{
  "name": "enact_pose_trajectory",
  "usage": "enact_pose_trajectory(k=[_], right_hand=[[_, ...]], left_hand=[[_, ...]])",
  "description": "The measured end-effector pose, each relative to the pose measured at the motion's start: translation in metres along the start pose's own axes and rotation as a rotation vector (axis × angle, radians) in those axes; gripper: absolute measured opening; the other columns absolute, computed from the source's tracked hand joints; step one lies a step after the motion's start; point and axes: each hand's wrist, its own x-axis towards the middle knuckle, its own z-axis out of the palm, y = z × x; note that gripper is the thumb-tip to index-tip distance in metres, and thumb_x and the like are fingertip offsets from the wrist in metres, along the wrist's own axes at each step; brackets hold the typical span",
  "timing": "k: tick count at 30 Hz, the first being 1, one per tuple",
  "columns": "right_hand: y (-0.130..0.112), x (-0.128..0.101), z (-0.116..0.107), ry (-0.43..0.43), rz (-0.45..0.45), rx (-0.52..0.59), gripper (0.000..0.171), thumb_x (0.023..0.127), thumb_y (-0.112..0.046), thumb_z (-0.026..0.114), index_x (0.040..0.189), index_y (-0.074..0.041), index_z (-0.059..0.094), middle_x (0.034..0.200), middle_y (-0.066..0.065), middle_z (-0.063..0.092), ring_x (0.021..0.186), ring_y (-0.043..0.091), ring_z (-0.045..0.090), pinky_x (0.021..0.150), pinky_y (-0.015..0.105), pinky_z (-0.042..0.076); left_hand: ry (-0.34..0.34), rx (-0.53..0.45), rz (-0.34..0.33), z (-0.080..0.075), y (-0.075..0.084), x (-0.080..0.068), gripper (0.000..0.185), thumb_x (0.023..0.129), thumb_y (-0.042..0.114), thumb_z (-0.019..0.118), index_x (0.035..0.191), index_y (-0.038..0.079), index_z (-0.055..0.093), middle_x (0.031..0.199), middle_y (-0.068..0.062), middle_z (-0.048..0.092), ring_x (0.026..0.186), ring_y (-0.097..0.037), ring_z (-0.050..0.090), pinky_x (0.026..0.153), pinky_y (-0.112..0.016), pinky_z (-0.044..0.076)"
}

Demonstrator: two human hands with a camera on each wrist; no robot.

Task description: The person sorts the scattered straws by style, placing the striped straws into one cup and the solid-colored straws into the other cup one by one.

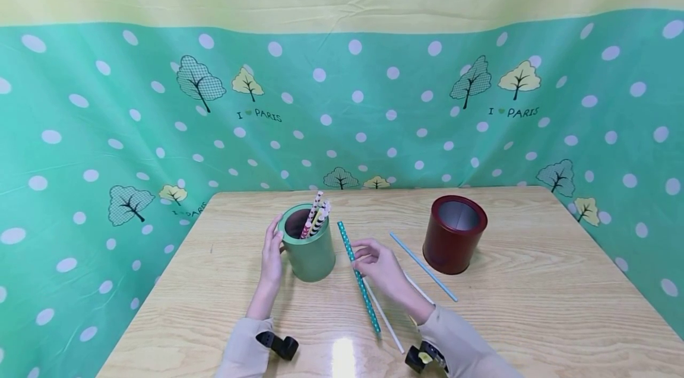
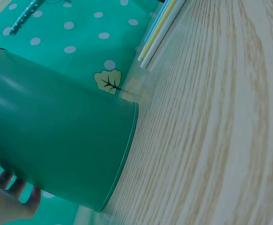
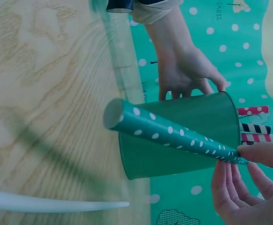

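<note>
A green can stands upright on the table, with several patterned paper straws leaning inside it. My left hand holds the can by its left side, near the rim. Between thumb and fingers, my right hand pinches a teal paper straw with white dots. That straw slants just right of the can, its near end raised off the table in the right wrist view. Below the right hand lies a white straw; another white straw and a yellow straw are partly hidden by the right arm.
A dark red can stands upright at the right, its visible inside bare. A light blue straw lies on the table between it and the right hand. Behind the wooden table hangs a green dotted cloth.
</note>
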Motion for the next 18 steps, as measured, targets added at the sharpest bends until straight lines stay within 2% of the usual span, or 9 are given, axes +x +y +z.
enact_pose_trajectory(k=[7, 10, 15, 18], right_hand=[[-0.013, 0.001, 0.000, 0.055, -0.033, 0.025, 0.036, 0.076, 0.006, 0.061, 0.111, 0.005, 0.054, 0.089, 0.017, 0.058, 0.074, 0.019, 0.057, 0.062, 0.038, 0.050], [-0.019, 0.001, 0.000, 0.085, -0.044, 0.029, 0.036, 0.075, 0.006, 0.061, 0.111, 0.003, 0.054, 0.088, 0.015, 0.058, 0.075, 0.019, 0.056, 0.063, 0.036, 0.050], [-0.030, 0.002, 0.001, 0.121, -0.060, 0.031, 0.035, 0.075, 0.004, 0.062, 0.109, -0.001, 0.056, 0.088, 0.012, 0.057, 0.077, 0.018, 0.056, 0.063, 0.025, 0.049], [-0.035, 0.003, 0.001, 0.138, -0.067, 0.028, 0.035, 0.074, 0.003, 0.062, 0.108, -0.001, 0.056, 0.089, 0.011, 0.057, 0.078, 0.016, 0.056, 0.065, 0.023, 0.048]], left_hand=[[0.003, 0.009, 0.006, 0.000, 0.000, 0.000, 0.044, 0.095, 0.021, 0.030, 0.137, 0.009, 0.029, 0.140, -0.010, 0.032, 0.118, -0.026, 0.035, 0.089, -0.042, 0.028], [0.000, 0.006, 0.008, 0.000, 0.000, 0.000, 0.044, 0.095, 0.020, 0.030, 0.138, 0.009, 0.029, 0.140, -0.010, 0.031, 0.118, -0.026, 0.034, 0.089, -0.042, 0.028], [-0.002, 0.008, 0.010, 0.000, -0.001, 0.000, 0.045, 0.095, 0.020, 0.029, 0.138, 0.008, 0.028, 0.140, -0.011, 0.031, 0.117, -0.026, 0.035, 0.088, -0.041, 0.029], [0.000, 0.006, 0.011, 0.000, -0.001, 0.000, 0.045, 0.095, 0.021, 0.030, 0.137, 0.007, 0.029, 0.139, -0.012, 0.032, 0.117, -0.025, 0.035, 0.088, -0.041, 0.029]])
